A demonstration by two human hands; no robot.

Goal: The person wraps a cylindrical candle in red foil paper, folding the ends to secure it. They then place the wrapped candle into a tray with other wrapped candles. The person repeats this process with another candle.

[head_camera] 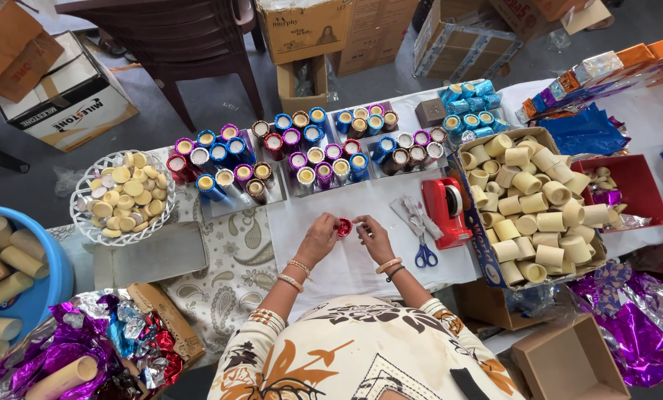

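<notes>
The floor (213, 104) is grey and smooth, visible along the upper part of the view. A dark brown plastic chair (176, 44) stands on it beyond the far edge of the table. Cardboard boxes (361, 30) are grouped on the floor behind the chair and toward the upper right corner; further cardboard cartons (57, 96) sit at the upper left. The table (390, 200) is covered with a white cloth. A second cloth with a paisley pattern (235, 274) overlaps the near left part of the tabletop. Lighting is even and diffuse, with soft shadows under the chair. No walls or windows are in view.
</notes>
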